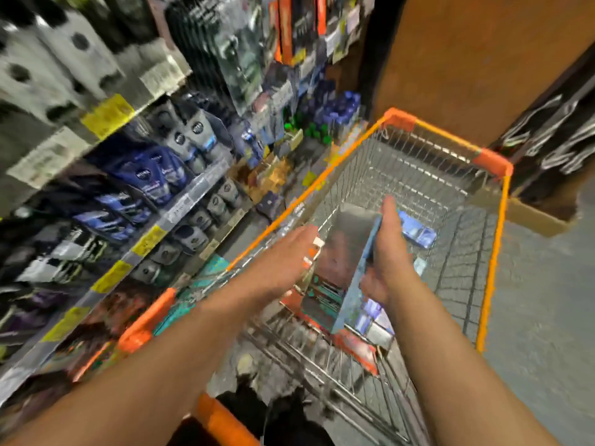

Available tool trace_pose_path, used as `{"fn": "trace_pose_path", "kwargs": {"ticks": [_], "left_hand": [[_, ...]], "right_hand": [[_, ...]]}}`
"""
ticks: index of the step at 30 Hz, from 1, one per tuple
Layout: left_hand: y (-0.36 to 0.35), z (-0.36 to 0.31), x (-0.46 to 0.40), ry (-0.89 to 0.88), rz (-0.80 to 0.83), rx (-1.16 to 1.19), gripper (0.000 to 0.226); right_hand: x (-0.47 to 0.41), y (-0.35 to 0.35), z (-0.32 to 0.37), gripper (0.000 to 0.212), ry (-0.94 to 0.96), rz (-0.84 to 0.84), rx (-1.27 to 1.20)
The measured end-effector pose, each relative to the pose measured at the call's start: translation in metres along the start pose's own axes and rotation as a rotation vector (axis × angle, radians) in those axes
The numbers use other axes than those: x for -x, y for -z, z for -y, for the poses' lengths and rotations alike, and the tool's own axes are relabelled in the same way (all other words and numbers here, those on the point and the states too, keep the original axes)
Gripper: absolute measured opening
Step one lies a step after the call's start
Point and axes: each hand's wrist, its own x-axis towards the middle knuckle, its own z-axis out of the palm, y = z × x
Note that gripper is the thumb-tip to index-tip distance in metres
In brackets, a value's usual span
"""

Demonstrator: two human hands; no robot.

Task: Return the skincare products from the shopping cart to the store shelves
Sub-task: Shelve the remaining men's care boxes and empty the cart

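Your right hand (pixel 388 252) is wrapped round a long flat box (pixel 346 262) over the shopping cart (pixel 492 162); thumb pointing up and away along the box's blue edge, the rest of the fingers curled under and hidden, so that's a proper grasp; the box looks like thin card, rectangular, dull grey on its broad face with teal print lower down; everything is motion-blurred so I can't read it. Your left hand (pixel 289 252) sits just left of the box with fingers straight and loose, palm down; whether its fingertips actually touch the box I can't tell; it's gripping nothing. Both forearms reach in from the bottom of the view, bare, angled toward each other.

The cart is silver wire mesh with an orange plastic rim and chunky orange corner caps; beyond your right fingers a small glossy blue pack (pixel 417 233) lies on the mesh floor; below your right wrist there are more boxes (pixel 373 320), blue-and-white, stacked in the near end. Left of your left fingers run the store shelves (pixel 180 220); soft dark-blue pouches (pixel 145 175) and squat grey tubes (pixel 196 136) in rows, yellow price tags (pixel 148 241) along the metal shelf edge.
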Motion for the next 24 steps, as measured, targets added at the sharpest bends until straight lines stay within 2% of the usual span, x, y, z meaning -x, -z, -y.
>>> {"fn": "trace_pose_path", "kwargs": {"ticks": [3, 5, 7, 9, 13, 16, 19, 21, 23, 24], "left_hand": [[0.023, -0.012, 0.028, -0.033, -0.006, 0.236, 0.030], [0.043, -0.021, 0.047, -0.035, -0.001, 0.404, 0.041], [0.062, -0.026, 0.062, -0.084, 0.009, 0.448, 0.042], [0.082, -0.028, 0.078, -0.177, 0.003, 0.478, 0.029], [0.127, -0.022, 0.103, -0.322, 0.035, 0.505, 0.063], [0.157, -0.014, 0.121, -0.368, 0.021, 0.477, 0.051], [0.189, -0.002, 0.142, -0.346, -0.006, 0.644, 0.037], [0.213, 0.007, 0.158, -0.353, 0.043, 0.814, 0.036], [0.235, 0.016, 0.176, -0.416, 0.124, 0.918, 0.048], [0.246, 0.021, 0.182, -0.444, 0.156, 0.957, 0.059]], "right_hand": [[0.030, -0.042, 0.027, 0.077, 0.058, 0.158, -0.083], [0.052, -0.077, 0.044, 0.077, 0.094, 0.215, -0.102], [0.069, -0.108, 0.056, 0.076, 0.126, 0.277, -0.098], [0.085, -0.137, 0.067, 0.079, 0.197, 0.268, -0.024], [0.114, -0.203, 0.078, 0.085, 0.288, 0.243, 0.240], [0.124, -0.252, 0.074, 0.089, 0.352, 0.307, 0.443], [0.133, -0.293, 0.071, 0.072, 0.368, 0.418, 0.533], [0.140, -0.316, 0.066, 0.062, 0.341, 0.487, 0.527], [0.139, -0.334, 0.059, 0.064, 0.375, 0.519, 0.547], [0.141, -0.342, 0.056, 0.055, 0.422, 0.541, 0.545]]}}
